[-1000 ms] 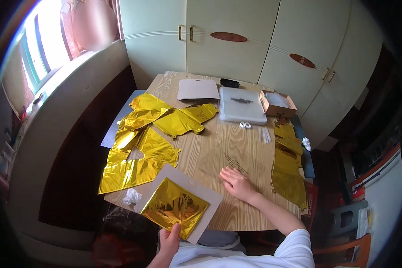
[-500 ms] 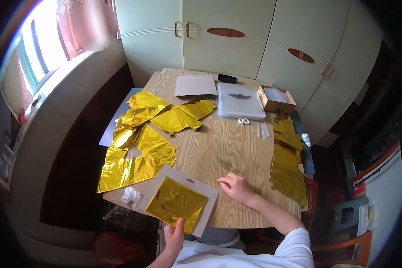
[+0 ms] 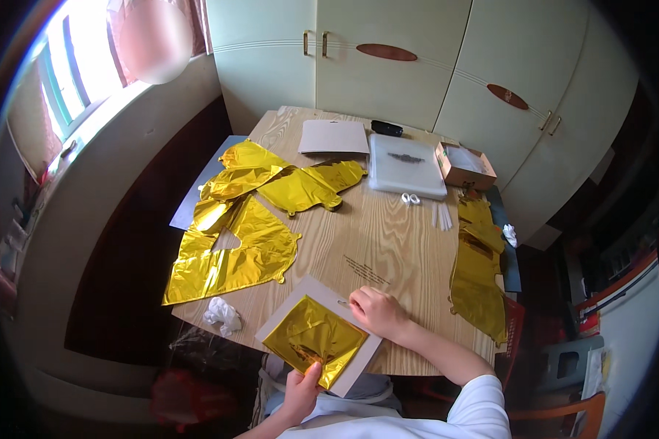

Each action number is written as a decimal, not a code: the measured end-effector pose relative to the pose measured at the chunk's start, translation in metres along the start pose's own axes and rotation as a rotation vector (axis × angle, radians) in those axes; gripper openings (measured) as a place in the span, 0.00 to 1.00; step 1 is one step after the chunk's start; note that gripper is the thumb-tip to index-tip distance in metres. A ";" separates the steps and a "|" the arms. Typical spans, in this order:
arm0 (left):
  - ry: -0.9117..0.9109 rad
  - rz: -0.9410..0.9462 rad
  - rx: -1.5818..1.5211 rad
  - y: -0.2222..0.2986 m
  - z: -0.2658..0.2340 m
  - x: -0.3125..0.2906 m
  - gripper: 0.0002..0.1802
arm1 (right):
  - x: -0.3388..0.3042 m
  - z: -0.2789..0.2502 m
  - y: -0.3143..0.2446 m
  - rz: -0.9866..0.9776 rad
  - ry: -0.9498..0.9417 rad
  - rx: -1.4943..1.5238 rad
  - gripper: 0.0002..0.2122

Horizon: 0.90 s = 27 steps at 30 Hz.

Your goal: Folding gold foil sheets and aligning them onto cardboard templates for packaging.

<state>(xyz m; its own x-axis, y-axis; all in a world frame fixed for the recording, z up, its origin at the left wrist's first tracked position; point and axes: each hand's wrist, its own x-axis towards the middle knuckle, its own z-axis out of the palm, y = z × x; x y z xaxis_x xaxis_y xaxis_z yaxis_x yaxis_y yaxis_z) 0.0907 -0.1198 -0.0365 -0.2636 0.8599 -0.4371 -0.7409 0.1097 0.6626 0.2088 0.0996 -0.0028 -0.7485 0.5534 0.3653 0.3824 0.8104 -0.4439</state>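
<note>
My left hand (image 3: 304, 391) grips the near edge of a grey-white backing card (image 3: 276, 323), its thumb pressing on a folded gold foil balloon (image 3: 322, 333) that lies on the card. The card is tilted over the table's front edge. Just past the card's right corner, my right hand (image 3: 377, 309) is closed, fingertips pinched on what looks like a clear plastic bag (image 3: 366, 269). Only dark print shows that bag on the wood; its edges are hard to see. A small hang hole in the card sits beside my right fingertips.
Unfolded gold foil balloons (image 3: 252, 245) cover the left side; another gold foil piece (image 3: 477, 271) hangs over the right edge. At the back are cards (image 3: 334, 137), stacked clear bags (image 3: 406, 168), a black object (image 3: 386, 128), a box (image 3: 467, 168), white rolls (image 3: 411, 199) and crumpled tissue (image 3: 222, 316).
The card with the gold foil balloon has moved right, toward my right hand. The dark print on the clear bag has shifted left over the table along with my right hand.
</note>
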 end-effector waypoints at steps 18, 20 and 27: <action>0.027 0.067 -0.013 -0.004 0.001 0.001 0.12 | -0.008 -0.012 -0.032 -0.142 -0.044 -0.376 0.04; 0.036 0.066 -0.004 -0.004 0.004 0.000 0.12 | -0.008 -0.010 -0.030 -0.107 -0.069 -0.324 0.05; 0.029 0.068 -0.006 -0.011 0.007 0.000 0.13 | -0.007 -0.007 -0.042 -0.094 -0.108 -0.224 0.07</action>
<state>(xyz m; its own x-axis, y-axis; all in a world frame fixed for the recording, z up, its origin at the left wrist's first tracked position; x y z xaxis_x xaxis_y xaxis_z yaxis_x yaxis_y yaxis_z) 0.1027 -0.1174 -0.0394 -0.3308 0.8506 -0.4087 -0.7246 0.0485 0.6875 0.2020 0.0628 0.0186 -0.8354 0.4594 0.3019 0.4098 0.8865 -0.2150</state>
